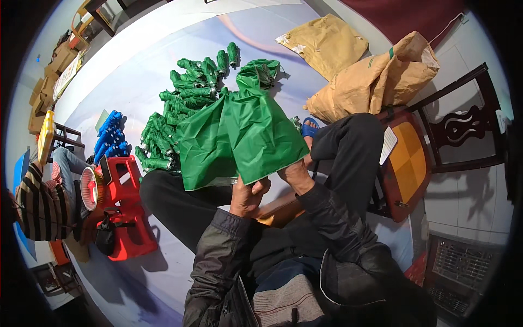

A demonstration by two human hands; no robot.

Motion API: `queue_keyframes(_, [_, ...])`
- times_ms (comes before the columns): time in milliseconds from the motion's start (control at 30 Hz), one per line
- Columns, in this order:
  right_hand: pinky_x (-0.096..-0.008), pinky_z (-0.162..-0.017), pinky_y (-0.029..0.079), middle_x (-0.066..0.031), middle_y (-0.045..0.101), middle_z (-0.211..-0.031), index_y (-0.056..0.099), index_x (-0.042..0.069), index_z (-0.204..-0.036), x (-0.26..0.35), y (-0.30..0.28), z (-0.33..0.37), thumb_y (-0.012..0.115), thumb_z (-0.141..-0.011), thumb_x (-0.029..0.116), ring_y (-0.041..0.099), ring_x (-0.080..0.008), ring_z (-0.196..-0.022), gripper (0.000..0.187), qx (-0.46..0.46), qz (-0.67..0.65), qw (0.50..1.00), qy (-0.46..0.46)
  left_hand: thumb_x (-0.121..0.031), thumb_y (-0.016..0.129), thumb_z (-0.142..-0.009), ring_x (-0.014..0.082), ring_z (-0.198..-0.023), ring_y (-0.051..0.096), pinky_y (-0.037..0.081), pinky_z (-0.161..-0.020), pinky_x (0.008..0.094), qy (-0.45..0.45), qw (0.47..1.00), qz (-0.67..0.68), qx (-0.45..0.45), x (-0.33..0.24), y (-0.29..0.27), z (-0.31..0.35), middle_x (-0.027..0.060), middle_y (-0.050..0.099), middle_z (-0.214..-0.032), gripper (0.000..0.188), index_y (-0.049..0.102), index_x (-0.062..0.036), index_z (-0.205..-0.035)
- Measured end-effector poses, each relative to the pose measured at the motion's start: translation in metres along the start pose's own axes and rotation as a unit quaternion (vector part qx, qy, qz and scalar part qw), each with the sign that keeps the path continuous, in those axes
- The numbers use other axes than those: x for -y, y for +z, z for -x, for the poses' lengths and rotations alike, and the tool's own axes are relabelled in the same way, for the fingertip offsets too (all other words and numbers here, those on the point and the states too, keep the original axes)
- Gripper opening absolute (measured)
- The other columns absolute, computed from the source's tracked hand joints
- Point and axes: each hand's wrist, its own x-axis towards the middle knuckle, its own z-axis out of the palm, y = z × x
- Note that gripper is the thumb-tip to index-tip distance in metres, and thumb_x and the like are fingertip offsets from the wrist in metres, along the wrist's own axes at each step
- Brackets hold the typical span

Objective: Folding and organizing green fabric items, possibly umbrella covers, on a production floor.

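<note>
A sheet of thin green umbrella cloth spreads out in front of my lap, with a fold down its middle. My left hand is closed at its lower edge, thumb against the fingers. At the lower right corner my right hand grips the cloth, its fingers partly hidden behind it. The far end of the cloth meets a crumpled green bundle. Beyond and to the left lies a pile of rolled green folding umbrellas, several with pale metallic ends.
Two brown sacks lie at the far right, by a dark wooden chair. Red plastic stools stand on the left, near a blue spotted bundle and another person in striped clothing. A blue slipper is beyond my right knee.
</note>
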Motion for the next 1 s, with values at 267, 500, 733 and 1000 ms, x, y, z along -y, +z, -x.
queue_keyframes(267, [-0.0336,-0.092,0.050,-0.0037,0.061,-0.120,0.054,0.006,-0.128,0.025,0.004,-0.013,0.066,-0.091,0.016,0.060,-0.0164,-0.106,0.040,-0.064,-0.336,0.932,0.123,-0.044,0.044,-0.102,0.0061,-0.048,0.025,0.021,-0.049,0.0256,0.000,0.991,-0.075,-0.115,-0.004,0.015,0.000,-0.0062,0.040,-0.061,0.031,0.056,-0.0155,-0.104])
queue_keyframes(500, [-0.0368,-0.090,0.046,-0.0117,0.062,-0.122,0.062,0.004,-0.119,0.094,-0.022,-0.015,0.073,-0.081,0.019,0.058,-0.0230,-0.109,0.042,0.120,0.002,0.992,-0.029,-0.041,0.047,-0.102,0.0058,-0.048,0.026,0.021,-0.047,0.0228,0.022,0.988,-0.036,-0.147,-0.018,0.023,0.001,-0.0083,0.046,-0.069,0.024,0.055,-0.0177,-0.103])
queue_keyframes(733, [-0.0391,-0.096,0.047,-0.0059,0.062,-0.119,0.055,0.005,-0.128,0.099,-0.002,-0.014,0.062,-0.097,0.027,0.060,-0.0201,-0.108,0.039,0.024,-0.407,0.891,0.198,-0.046,0.046,-0.101,0.0071,-0.050,0.033,0.027,-0.047,0.0248,0.022,0.986,-0.089,-0.136,-0.004,0.012,-0.003,-0.0039,0.046,-0.071,0.034,0.056,-0.0148,-0.113])
queue_keyframes(1000, [-0.0426,-0.102,0.045,-0.0082,0.060,-0.127,0.051,0.003,-0.133,0.088,0.012,-0.031,0.056,-0.099,0.032,0.058,-0.0235,-0.117,0.044,-0.064,-0.250,0.947,0.189,-0.043,0.048,-0.101,0.0081,-0.041,0.022,0.022,-0.045,0.0264,0.013,0.986,-0.058,-0.156,-0.020,0.033,-0.001,-0.0061,0.030,-0.049,0.031,0.051,-0.0166,-0.084])
